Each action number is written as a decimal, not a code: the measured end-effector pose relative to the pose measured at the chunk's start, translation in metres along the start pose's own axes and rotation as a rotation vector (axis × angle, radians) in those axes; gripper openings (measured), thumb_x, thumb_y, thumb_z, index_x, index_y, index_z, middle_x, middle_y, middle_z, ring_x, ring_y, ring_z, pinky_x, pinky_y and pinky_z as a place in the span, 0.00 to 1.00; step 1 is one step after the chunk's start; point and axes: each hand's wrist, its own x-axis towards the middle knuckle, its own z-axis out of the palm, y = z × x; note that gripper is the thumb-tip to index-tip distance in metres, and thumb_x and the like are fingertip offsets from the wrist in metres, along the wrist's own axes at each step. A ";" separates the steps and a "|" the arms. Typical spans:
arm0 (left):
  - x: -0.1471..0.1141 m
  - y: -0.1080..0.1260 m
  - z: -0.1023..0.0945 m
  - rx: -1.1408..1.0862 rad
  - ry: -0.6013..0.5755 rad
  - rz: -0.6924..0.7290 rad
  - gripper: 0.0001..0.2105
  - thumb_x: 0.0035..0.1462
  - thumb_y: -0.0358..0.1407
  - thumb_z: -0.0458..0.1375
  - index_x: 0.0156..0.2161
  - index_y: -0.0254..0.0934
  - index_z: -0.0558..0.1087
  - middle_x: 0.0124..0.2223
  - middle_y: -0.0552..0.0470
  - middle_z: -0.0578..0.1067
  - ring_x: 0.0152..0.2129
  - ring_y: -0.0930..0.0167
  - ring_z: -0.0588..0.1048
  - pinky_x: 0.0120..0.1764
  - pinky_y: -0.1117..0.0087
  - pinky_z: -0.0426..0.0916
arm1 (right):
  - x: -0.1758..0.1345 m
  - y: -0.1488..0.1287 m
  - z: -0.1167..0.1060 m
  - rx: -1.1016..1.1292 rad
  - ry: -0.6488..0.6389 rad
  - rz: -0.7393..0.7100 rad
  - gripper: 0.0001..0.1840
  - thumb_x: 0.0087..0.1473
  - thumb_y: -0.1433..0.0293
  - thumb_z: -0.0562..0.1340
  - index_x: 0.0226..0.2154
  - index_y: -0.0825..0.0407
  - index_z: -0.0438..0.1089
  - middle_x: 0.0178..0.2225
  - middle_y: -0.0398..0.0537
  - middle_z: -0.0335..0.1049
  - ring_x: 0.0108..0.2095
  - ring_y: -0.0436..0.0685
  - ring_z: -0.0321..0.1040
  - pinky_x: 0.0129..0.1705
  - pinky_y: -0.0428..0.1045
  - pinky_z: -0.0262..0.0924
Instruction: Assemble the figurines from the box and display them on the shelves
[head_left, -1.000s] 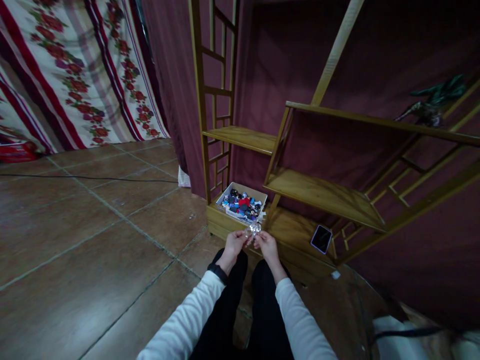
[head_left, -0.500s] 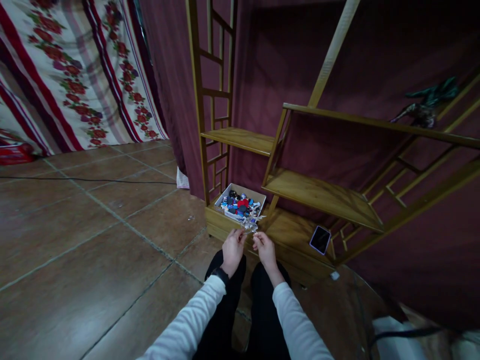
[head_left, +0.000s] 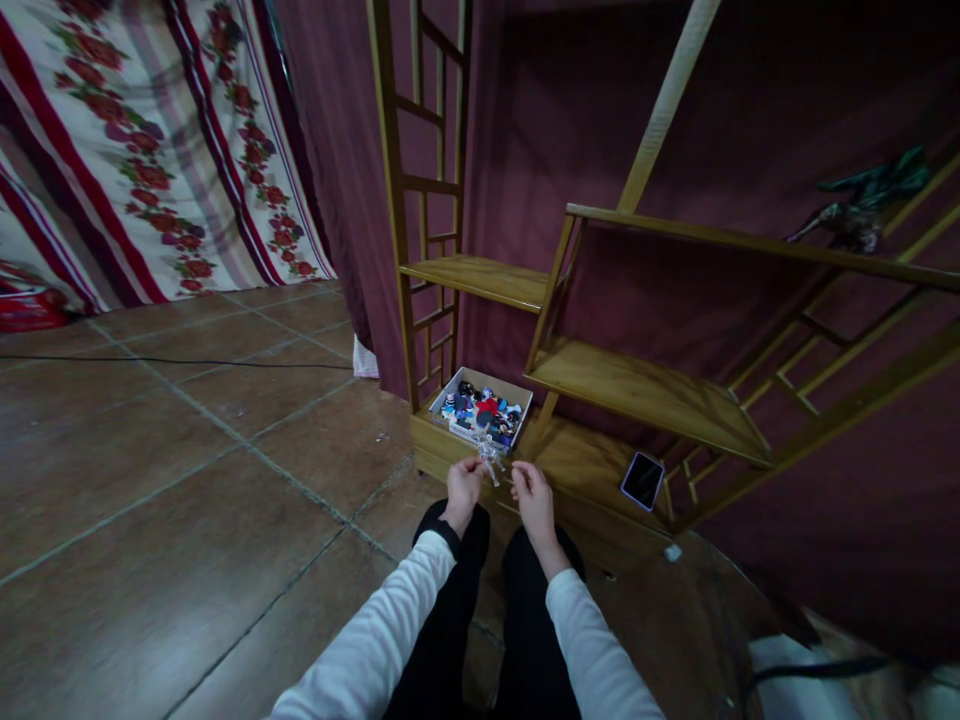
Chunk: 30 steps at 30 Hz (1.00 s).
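Note:
My left hand [head_left: 465, 487] pinches a clear, shiny plastic piece [head_left: 492, 458] with thin projecting parts; its exact kind is too small to make out. Just to the right is my right hand [head_left: 533, 492], fingertips together near the plastic. Whether anything lies between those fingertips is unclear. Beyond both hands, a shallow white box [head_left: 519, 392] stands on the low wooden shelf, filled with small red, blue, black and white figure-like pieces [head_left: 486, 408].
A wooden display rack [head_left: 559, 290] rises in front of me. A dark-screened phone or tablet [head_left: 643, 480] lies on its lower shelf at the right. A dark green figure [head_left: 862, 200] stands higher up. A black cable [head_left: 187, 361] crosses the tiled floor.
The clear plastic has turned and now hangs lower from my left hand. My right hand has moved slightly right, leaving a wider gap between the hands.

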 end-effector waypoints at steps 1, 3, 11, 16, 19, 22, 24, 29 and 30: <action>0.000 -0.001 0.000 -0.051 -0.016 -0.023 0.10 0.41 0.38 0.63 0.25 0.31 0.76 0.21 0.51 0.74 0.19 0.74 0.68 0.26 0.75 0.62 | 0.001 0.002 0.000 -0.008 0.007 -0.016 0.16 0.55 0.62 0.53 0.41 0.51 0.70 0.37 0.49 0.71 0.24 0.50 0.67 0.26 0.45 0.63; -0.001 -0.002 -0.002 -0.098 -0.045 -0.051 0.11 0.39 0.39 0.64 0.24 0.31 0.75 0.20 0.52 0.73 0.18 0.76 0.67 0.25 0.75 0.61 | 0.003 0.004 0.002 -0.031 -0.007 -0.067 0.15 0.53 0.64 0.55 0.42 0.50 0.71 0.39 0.50 0.71 0.27 0.51 0.68 0.29 0.46 0.65; 0.000 -0.011 0.000 -0.039 -0.169 -0.011 0.12 0.39 0.40 0.64 0.26 0.32 0.76 0.24 0.50 0.76 0.22 0.73 0.70 0.29 0.73 0.65 | 0.005 0.008 0.006 -0.098 -0.081 -0.096 0.12 0.51 0.66 0.56 0.37 0.48 0.72 0.36 0.46 0.73 0.34 0.55 0.69 0.35 0.47 0.64; 0.001 -0.018 -0.001 0.029 -0.172 0.001 0.11 0.41 0.39 0.62 0.29 0.32 0.77 0.29 0.49 0.77 0.24 0.72 0.72 0.31 0.72 0.66 | 0.005 0.009 0.006 -0.074 -0.072 -0.036 0.11 0.50 0.65 0.56 0.34 0.49 0.72 0.33 0.45 0.74 0.32 0.54 0.69 0.34 0.47 0.63; 0.001 -0.017 -0.001 0.020 -0.193 -0.009 0.12 0.42 0.39 0.62 0.30 0.32 0.77 0.30 0.48 0.78 0.26 0.71 0.73 0.33 0.71 0.67 | 0.006 0.011 0.007 -0.025 -0.074 0.009 0.11 0.50 0.64 0.56 0.34 0.49 0.72 0.32 0.45 0.74 0.30 0.54 0.69 0.34 0.47 0.64; -0.002 -0.011 0.000 0.002 -0.194 -0.024 0.12 0.40 0.40 0.64 0.29 0.32 0.77 0.29 0.48 0.78 0.27 0.70 0.74 0.34 0.70 0.68 | 0.007 0.014 0.008 0.042 -0.067 0.084 0.13 0.50 0.63 0.57 0.36 0.50 0.72 0.32 0.46 0.74 0.28 0.54 0.70 0.32 0.47 0.65; -0.005 -0.006 0.000 -0.007 -0.162 -0.028 0.12 0.39 0.39 0.65 0.28 0.32 0.77 0.28 0.48 0.78 0.26 0.70 0.74 0.35 0.69 0.68 | 0.008 0.017 0.007 0.092 -0.061 0.141 0.17 0.51 0.61 0.56 0.40 0.51 0.71 0.34 0.47 0.75 0.27 0.53 0.69 0.30 0.47 0.65; -0.008 0.000 0.001 -0.001 -0.032 -0.018 0.11 0.39 0.38 0.65 0.27 0.31 0.76 0.26 0.48 0.77 0.24 0.71 0.73 0.32 0.70 0.68 | 0.007 0.016 0.002 0.081 0.028 0.126 0.20 0.54 0.60 0.51 0.44 0.51 0.70 0.41 0.50 0.74 0.34 0.55 0.71 0.33 0.48 0.67; -0.008 0.000 0.001 0.021 -0.009 -0.013 0.10 0.39 0.38 0.65 0.27 0.31 0.76 0.26 0.48 0.77 0.24 0.71 0.73 0.32 0.70 0.68 | 0.006 0.015 0.001 0.075 0.033 0.104 0.20 0.54 0.61 0.52 0.43 0.51 0.70 0.41 0.50 0.74 0.36 0.55 0.71 0.35 0.49 0.67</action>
